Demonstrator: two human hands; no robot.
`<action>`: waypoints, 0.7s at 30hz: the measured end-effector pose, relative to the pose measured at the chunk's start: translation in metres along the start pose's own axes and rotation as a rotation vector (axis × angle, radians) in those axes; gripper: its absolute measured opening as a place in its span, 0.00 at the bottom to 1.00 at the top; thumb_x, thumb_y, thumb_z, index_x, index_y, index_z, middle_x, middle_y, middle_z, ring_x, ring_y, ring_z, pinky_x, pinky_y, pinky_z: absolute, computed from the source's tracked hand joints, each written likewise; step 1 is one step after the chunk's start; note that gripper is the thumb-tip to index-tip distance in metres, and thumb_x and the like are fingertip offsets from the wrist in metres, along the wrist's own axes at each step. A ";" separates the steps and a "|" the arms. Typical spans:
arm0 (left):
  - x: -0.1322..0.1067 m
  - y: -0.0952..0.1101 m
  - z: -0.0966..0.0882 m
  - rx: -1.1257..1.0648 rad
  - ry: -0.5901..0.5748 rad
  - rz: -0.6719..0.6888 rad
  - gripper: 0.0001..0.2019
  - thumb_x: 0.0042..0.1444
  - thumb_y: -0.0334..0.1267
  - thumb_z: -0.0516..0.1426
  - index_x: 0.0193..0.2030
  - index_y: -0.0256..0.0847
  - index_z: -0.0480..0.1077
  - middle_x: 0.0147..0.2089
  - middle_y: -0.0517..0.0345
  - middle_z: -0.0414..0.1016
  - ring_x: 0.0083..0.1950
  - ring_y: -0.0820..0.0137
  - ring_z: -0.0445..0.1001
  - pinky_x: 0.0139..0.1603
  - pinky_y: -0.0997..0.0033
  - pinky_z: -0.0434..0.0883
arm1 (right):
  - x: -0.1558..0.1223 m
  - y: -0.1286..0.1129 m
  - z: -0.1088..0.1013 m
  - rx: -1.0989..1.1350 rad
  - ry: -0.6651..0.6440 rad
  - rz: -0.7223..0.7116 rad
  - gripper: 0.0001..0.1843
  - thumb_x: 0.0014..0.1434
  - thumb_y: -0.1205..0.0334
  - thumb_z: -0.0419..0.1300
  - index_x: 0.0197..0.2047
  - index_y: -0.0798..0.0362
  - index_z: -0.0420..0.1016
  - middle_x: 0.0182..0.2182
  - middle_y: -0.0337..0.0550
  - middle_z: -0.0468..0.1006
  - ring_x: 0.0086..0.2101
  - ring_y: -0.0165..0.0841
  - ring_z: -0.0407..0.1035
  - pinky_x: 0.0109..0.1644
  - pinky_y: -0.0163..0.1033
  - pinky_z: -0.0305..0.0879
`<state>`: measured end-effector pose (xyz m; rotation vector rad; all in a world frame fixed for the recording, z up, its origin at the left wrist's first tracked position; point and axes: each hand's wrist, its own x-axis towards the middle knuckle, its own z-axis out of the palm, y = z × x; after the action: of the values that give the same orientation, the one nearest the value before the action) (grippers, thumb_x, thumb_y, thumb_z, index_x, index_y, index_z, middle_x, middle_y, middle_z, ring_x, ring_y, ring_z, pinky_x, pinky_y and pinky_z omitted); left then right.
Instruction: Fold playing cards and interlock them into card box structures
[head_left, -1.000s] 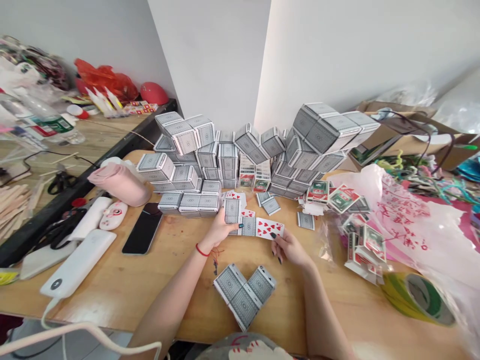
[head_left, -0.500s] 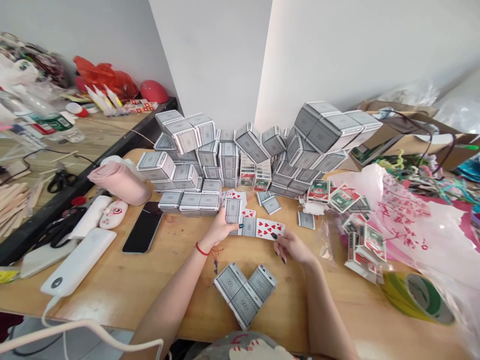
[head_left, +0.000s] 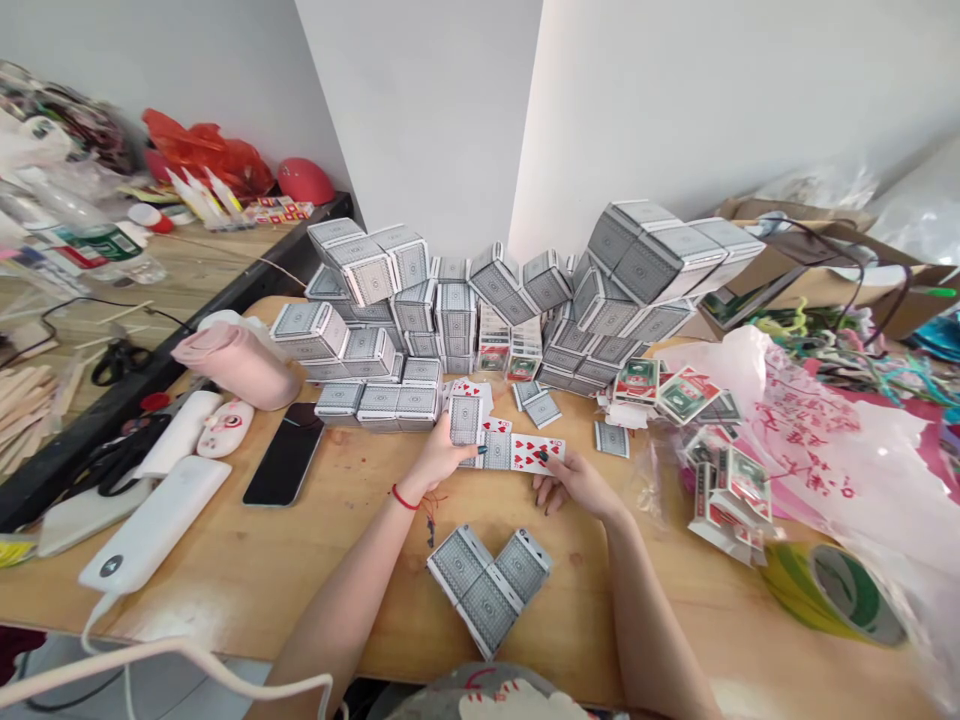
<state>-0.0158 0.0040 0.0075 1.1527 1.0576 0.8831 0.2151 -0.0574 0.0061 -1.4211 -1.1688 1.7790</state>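
Observation:
Near the middle of the table, my left hand grips grey-backed playing cards, its thumb across their lower part. To the right of them runs a short row: a back-side-up card and a face-up hearts card. My right hand pinches the right end of that hearts card, thumb on top and the other fingers curled below. More face-up hearts cards lie just behind my left hand. Between my forearms stands a heart-like block of joined card stacks.
Behind my hands rises a wall of grey card blocks. Loose cards and card boxes lie to the right, with a yellow tape roll. A phone, a white power bank and a pink roll are left.
My right hand has shifted slightly left, its thumb now further in over the hearts card. My left hand keeps its hold in nearly the same place.

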 end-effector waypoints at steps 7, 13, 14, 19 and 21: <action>0.000 -0.002 -0.001 -0.021 -0.015 0.015 0.30 0.39 0.30 0.62 0.51 0.39 0.58 0.53 0.50 0.67 0.52 0.64 0.67 0.54 0.60 0.63 | 0.006 0.006 0.002 0.044 0.037 -0.132 0.23 0.52 0.44 0.52 0.23 0.57 0.66 0.15 0.41 0.73 0.14 0.26 0.66 0.17 0.29 0.62; 0.000 0.000 -0.001 -0.010 -0.023 0.003 0.28 0.38 0.28 0.61 0.49 0.39 0.59 0.51 0.50 0.68 0.51 0.64 0.68 0.53 0.60 0.64 | 0.008 0.008 0.003 0.057 0.013 -0.145 0.22 0.52 0.45 0.53 0.22 0.57 0.65 0.14 0.38 0.70 0.12 0.25 0.63 0.14 0.29 0.59; 0.000 0.001 -0.001 -0.008 -0.024 -0.002 0.28 0.38 0.28 0.61 0.49 0.38 0.59 0.51 0.50 0.68 0.51 0.64 0.68 0.53 0.60 0.65 | 0.008 0.007 0.003 0.048 0.014 -0.148 0.22 0.52 0.45 0.52 0.21 0.57 0.65 0.13 0.38 0.70 0.12 0.25 0.63 0.14 0.29 0.59; -0.001 0.003 0.000 -0.037 -0.041 -0.017 0.28 0.38 0.29 0.62 0.48 0.39 0.59 0.51 0.51 0.68 0.51 0.64 0.68 0.53 0.60 0.65 | 0.003 0.004 0.005 0.004 0.001 -0.154 0.23 0.52 0.44 0.52 0.21 0.57 0.65 0.12 0.37 0.69 0.12 0.25 0.63 0.14 0.29 0.58; -0.002 0.003 0.000 -0.042 -0.048 -0.021 0.29 0.38 0.29 0.62 0.49 0.39 0.59 0.51 0.51 0.68 0.51 0.63 0.68 0.53 0.59 0.64 | 0.001 0.003 0.005 0.004 -0.011 -0.152 0.23 0.52 0.44 0.52 0.21 0.57 0.65 0.12 0.37 0.69 0.12 0.25 0.63 0.14 0.29 0.59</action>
<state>-0.0165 0.0029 0.0108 1.1213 1.0056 0.8535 0.2099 -0.0591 0.0032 -1.2859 -1.2439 1.6850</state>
